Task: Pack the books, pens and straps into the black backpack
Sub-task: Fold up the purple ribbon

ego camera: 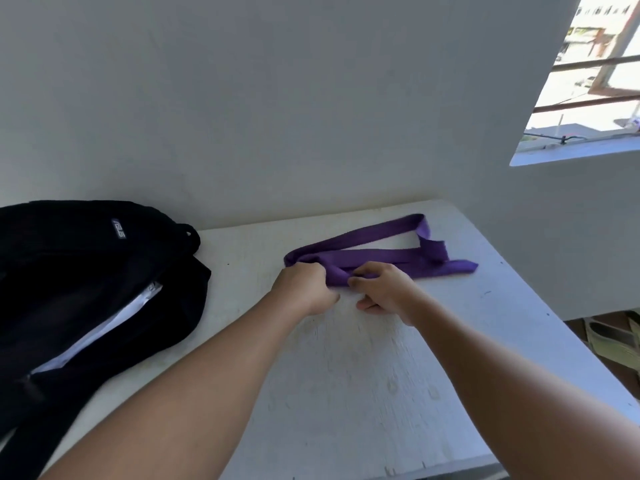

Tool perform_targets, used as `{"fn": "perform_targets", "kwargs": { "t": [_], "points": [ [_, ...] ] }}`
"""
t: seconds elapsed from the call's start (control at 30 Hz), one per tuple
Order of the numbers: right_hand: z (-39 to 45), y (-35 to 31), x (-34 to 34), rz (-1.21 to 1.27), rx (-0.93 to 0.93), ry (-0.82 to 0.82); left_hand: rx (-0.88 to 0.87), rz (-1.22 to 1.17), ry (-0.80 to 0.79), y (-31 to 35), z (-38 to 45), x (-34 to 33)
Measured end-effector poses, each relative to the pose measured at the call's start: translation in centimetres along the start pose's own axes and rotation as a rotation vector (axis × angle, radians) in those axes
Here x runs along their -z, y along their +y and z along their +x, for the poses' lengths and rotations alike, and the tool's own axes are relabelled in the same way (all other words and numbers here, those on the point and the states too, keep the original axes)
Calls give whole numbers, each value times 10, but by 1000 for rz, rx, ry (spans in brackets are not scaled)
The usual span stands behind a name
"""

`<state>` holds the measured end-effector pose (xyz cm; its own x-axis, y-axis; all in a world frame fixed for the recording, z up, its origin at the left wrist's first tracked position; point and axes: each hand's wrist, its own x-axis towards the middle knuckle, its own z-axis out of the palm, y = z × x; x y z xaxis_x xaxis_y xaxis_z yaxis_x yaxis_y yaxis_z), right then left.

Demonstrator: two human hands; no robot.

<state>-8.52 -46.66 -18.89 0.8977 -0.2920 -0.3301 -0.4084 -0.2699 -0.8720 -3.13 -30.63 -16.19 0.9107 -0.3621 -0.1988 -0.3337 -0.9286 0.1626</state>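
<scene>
A purple strap (377,252) lies folded in loops on the white table (346,375), toward its far side. My left hand (304,289) grips the strap's near left end. Beside it, my right hand (384,289) pinches the same folded end. The black backpack (86,278) lies on its side at the left of the table. Its zip is partly open, and something white (104,330) shows inside the opening. No books or pens are in sight outside the bag.
A white wall rises right behind the table. An open window (588,81) with bars is at the upper right. The table's right edge drops off to the floor, where some objects (609,337) lie.
</scene>
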Motion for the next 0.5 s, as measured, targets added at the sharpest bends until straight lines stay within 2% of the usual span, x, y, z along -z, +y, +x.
{"fn": "perform_targets", "kwargs": {
  "t": [0.1, 0.2, 0.27, 0.37, 0.43, 0.5],
  "points": [
    [-1, 3, -2, -24, 13, -2, -10, -15, 231, 2, -7, -2],
    [-1, 2, -4, -37, 11, -21, -40, 123, 410, -1, -2, -4],
    [-1, 2, -4, -32, 3, -28, -84, 227, 344, -5, 8, -6],
    [2, 4, -5, -12, 0, -18, -156, 185, 59, -9, 16, -4],
    [3, 5, -5, -4, -8, 1, -150, 136, 30, -11, 16, -3],
    [6, 6, -5, 31, -16, 19, -86, -18, 31, -14, 15, 1]
  ]
}}
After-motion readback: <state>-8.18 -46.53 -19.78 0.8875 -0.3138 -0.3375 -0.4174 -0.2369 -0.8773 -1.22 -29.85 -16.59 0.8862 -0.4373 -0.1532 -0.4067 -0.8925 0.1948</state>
